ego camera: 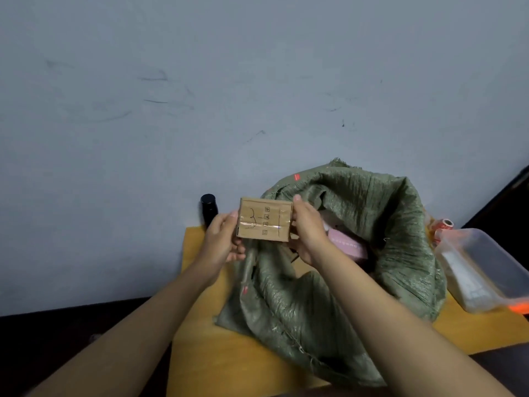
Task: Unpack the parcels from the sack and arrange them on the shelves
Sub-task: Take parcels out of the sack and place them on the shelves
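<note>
grip: my left hand and right hand pinch the cardboard parcel by its ends
risk: a loose edge hold, so it might drop back into the sack

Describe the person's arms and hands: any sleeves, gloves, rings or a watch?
Both forearms are bare as far as the frame shows: no sleeves in view. The left hand and right hand wear no gloves, and no rings, watch or bracelet show. Fingernails look short and unpainted.

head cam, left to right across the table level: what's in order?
Black bottle → left hand → cardboard parcel held up between both hands → right hand → pink parcel inside the green sack → clear plastic container.
</note>
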